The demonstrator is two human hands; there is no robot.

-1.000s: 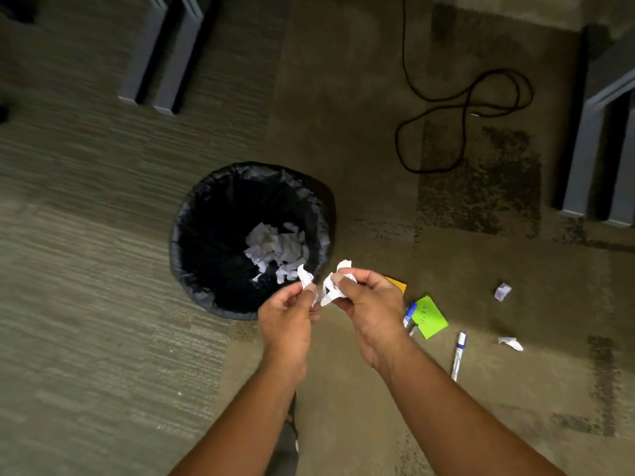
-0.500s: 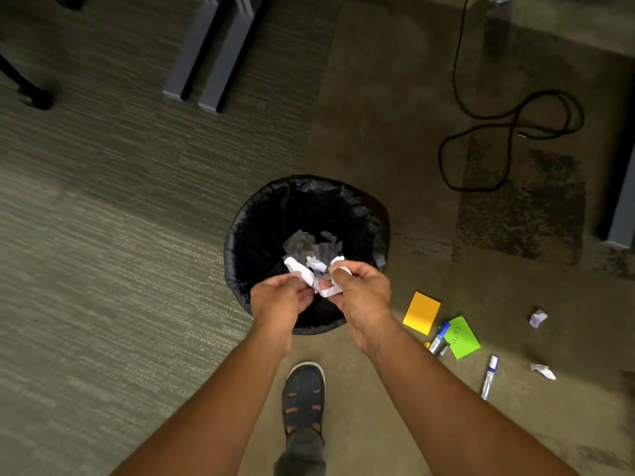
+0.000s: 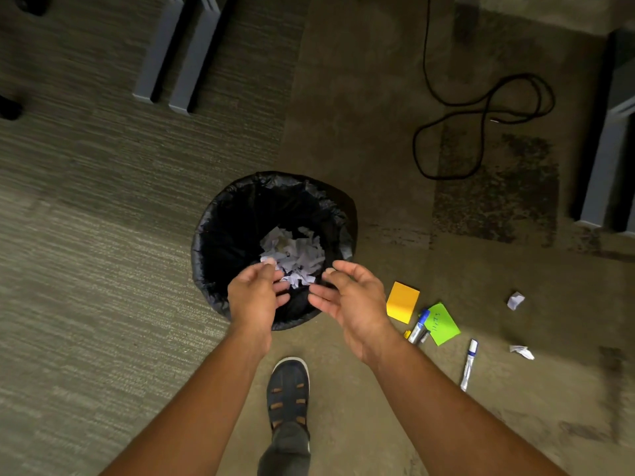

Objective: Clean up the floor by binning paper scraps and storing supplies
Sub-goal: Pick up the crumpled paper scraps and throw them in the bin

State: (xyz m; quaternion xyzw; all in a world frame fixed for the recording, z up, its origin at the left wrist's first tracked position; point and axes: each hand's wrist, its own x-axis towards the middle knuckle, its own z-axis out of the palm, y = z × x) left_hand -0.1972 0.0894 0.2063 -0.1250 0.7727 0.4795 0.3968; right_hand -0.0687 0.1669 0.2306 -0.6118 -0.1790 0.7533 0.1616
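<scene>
Over the bin (image 3: 206, 242), the left hand (image 3: 252, 297) and right hand (image 3: 354, 300) hover, spread and slack, each grip empty. White scraps (image 3: 295, 252) lie inside it. Yet to go on the floor (image 3: 103, 304): two crumpled bits (image 3: 515, 300) (image 3: 522, 351), markers (image 3: 420, 326) (image 3: 469, 364), sticky notes (image 3: 402, 302) (image 3: 443, 324) — roughly halfway, by the look.

Left hand (image 3: 252, 298) and right hand (image 3: 354, 300) held forward, fingers (image 3: 319, 297) loosely spread, empty.

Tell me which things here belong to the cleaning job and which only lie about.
Belong to the job: bin, scraps inside it, two crumpled scraps on the carpet, orange pad, green note, two markers.
Just lying about: black cable, grey furniture legs.
</scene>
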